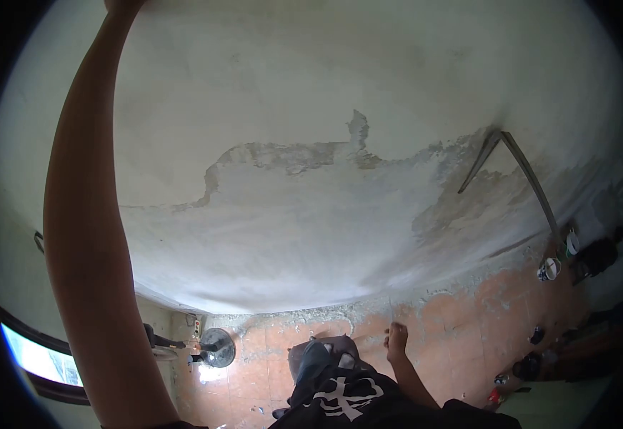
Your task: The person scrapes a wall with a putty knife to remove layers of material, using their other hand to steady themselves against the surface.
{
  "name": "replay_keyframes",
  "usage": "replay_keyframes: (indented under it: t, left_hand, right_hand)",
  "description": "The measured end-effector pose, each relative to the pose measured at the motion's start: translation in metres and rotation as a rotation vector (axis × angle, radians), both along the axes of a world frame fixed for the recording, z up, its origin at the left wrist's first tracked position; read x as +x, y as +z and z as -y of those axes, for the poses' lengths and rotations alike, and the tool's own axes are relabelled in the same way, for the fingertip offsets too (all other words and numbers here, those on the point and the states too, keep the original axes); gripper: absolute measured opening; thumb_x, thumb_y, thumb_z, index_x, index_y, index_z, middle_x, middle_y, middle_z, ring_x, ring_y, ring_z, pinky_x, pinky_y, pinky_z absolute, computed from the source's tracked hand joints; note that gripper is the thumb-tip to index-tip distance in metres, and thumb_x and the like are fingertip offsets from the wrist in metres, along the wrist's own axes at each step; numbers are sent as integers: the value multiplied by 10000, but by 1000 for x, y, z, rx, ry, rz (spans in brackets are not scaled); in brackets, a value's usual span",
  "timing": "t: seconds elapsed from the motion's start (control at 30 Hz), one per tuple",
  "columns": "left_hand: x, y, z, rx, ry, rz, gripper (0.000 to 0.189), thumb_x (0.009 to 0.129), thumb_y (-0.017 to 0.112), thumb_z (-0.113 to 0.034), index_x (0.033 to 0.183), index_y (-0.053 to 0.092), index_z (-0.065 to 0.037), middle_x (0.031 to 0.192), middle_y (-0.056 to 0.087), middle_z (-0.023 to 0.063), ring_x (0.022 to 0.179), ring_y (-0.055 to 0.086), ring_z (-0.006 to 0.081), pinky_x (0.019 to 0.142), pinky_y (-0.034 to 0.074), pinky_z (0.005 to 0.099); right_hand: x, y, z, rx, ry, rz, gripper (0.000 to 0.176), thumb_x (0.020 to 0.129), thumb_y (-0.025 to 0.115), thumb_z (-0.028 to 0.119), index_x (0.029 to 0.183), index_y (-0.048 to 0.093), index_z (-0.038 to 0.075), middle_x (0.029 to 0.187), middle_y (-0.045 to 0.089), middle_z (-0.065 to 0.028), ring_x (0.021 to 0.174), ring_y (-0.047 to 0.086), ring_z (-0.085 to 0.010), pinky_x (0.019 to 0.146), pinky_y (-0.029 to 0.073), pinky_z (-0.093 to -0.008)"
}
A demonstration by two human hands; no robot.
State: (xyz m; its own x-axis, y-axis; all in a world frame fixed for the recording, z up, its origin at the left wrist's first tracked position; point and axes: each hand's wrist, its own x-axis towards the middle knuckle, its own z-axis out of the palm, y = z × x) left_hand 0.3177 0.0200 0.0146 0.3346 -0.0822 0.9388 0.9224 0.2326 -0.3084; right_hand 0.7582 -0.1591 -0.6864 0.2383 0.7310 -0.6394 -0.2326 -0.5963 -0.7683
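Here, the patchy plaster wall [290, 229] rises before you; your raised left hand [123, 4] is mostly cropped, fingers unseen. Your right hand [397, 339] hangs above the tiled floor [461, 336], fingers curled, any grip impossible to tell.

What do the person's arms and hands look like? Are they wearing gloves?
The right hand wears no glove. The left hand is mostly out of the picture. The left arm looks long, the right arm shorter; both are bare up to dark sleeves. The shirt is black with a white print.
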Motion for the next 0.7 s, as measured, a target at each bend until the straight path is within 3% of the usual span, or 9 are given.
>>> replay_keyframes:
  t: [0.07,0.1,0.2,0.27,0.3,0.37,0.5,0.7]
  left_hand:
    - [10,-3,7,-51,-39,102,476,892,589,-259,1318,457,-93,1507,389,48,1368,359,262,1097,281,470]
    - [18,-1,4,-50,-75,78,476,892,589,-259,1318,457,-93,1507,389,48,1368,359,262,1097,281,470]
    - [12,-8,3,33,-60,29,450,883,602,-242,1283,475,-82,1470,436,57,1337,403,277,1077,314,463]
    - [14,-7,3,-37,-201,22,678,803,566,-317,1343,362,39,1163,476,186,1108,449,307,934,343,490]
    - [4,-4,-2,-37,-209,13,678,803,566,-317,1343,362,39,1163,476,186,1108,449,307,934,343,490]
    - [-16,4,-12,111,-66,-55,633,898,498,-623,1423,442,-273,1404,521,29,1285,499,271,1038,383,508]
    - [-24,4,-16,126,-62,-84,633,890,492,-634,1415,451,-283,1395,528,24,1284,498,277,1027,378,514]
    - [-31,10,-14,88,-51,-80,681,849,521,-651,1407,461,-266,1394,528,24,1313,458,272,1072,315,492]
  right_hand:
    - [-1,10,-28,267,59,153,266,970,559,290,1064,523,44,780,574,-72,504,484,-111,422,375,-255]
    - [-2,26,-60,621,72,268,301,983,555,292,1106,521,20,780,556,-52,569,484,-90,469,384,-231]
    - [-23,121,-92,884,34,168,323,986,563,239,1229,489,41,913,557,-35,624,500,-59,505,412,-206]
    - [-38,153,-111,989,14,79,359,972,591,227,1264,472,56,967,549,-36,635,535,-52,501,435,-201]
    - [-46,163,-120,990,2,76,359,972,591,227,1264,472,56,967,549,-36,635,535,-52,501,435,-201]
    - [-64,178,-134,1079,16,-7,387,964,609,243,1273,474,53,977,549,-39,636,563,-54,486,454,-195]
    - [-109,191,-160,1160,-77,-15,352,953,629,234,1241,534,56,952,566,-32,587,510,-30,455,454,-188]
    - [-132,194,-155,1054,-176,-131,283,944,632,142,1199,567,36,884,586,-18,588,472,-14,458,415,-180]
